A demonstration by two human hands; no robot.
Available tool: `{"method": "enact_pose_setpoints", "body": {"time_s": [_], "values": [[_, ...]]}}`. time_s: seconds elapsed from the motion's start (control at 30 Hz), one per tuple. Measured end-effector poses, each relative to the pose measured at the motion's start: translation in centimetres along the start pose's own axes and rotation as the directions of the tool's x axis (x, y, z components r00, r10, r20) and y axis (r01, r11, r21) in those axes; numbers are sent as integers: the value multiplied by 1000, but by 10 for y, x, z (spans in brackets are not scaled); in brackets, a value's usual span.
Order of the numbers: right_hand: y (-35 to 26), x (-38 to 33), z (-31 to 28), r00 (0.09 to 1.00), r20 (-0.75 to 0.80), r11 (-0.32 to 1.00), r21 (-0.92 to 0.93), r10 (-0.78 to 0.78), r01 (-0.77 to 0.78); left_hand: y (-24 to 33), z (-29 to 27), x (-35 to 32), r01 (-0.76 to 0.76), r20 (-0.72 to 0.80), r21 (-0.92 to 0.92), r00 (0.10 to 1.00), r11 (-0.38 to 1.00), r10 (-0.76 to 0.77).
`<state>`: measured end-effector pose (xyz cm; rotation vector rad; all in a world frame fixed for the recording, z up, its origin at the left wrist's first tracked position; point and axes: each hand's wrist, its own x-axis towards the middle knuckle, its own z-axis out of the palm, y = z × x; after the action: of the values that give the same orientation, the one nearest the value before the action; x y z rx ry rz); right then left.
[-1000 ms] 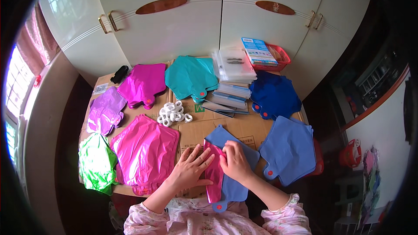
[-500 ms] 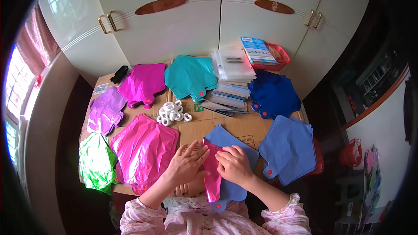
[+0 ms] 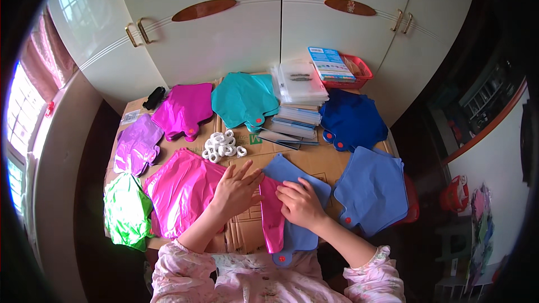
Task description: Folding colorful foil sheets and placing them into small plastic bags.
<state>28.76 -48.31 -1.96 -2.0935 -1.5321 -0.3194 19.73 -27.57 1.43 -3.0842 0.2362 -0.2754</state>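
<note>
A flat pink foil balloon point(image 3: 272, 221), folded into a long narrow strip, lies on a light-blue flat balloon point(image 3: 303, 235) in front of me. My right hand point(image 3: 300, 205) rests on the strip's right edge, its fingers bent and closed on the foil. Over the strip's upper left edge hovers my left hand point(image 3: 236, 191), fingers spread and holding nothing; whether its thumb touches the foil I cannot tell. Below the strip, the light-blue balloon's round tab with a red dot sticks out past the table's front edge.
Stacks of flat balloons ring the cardboard-covered table: glossy pink point(image 3: 182, 191), green point(image 3: 127, 210), purple point(image 3: 137, 143), magenta point(image 3: 182, 109), teal point(image 3: 244, 101), dark blue point(image 3: 353, 120) and light blue point(image 3: 371, 191). White ribbon rolls point(image 3: 220, 147), card packs point(image 3: 292, 126), clear sleeves point(image 3: 297, 81) and a red basket point(image 3: 359, 73) stand between or behind.
My left hand has lifted off the pink strip and shifted left and up, its fingers opening wider. My right hand stays at the strip, its index finger now raised more.
</note>
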Motion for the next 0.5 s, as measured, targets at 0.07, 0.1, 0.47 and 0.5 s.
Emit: {"method": "enact_pose_setpoints", "body": {"time_s": [0.07,0.1,0.47,0.5], "values": [[8,8,5,1000,-2,1000,22,-18,18,-5,3,1,17,-15,26,1000,1000,-17],[11,12,7,1000,-2,999,34,-19,19,-7,4,2,28,-21,34,999,999,-27],[11,26,-4,996,81,1000,15,23,-24,-4,-11,5,-49,70,25,996,999,47],[10,27,-8,994,102,999,20,25,-28,-2,-12,2,-73,79,22,994,997,71]]}}
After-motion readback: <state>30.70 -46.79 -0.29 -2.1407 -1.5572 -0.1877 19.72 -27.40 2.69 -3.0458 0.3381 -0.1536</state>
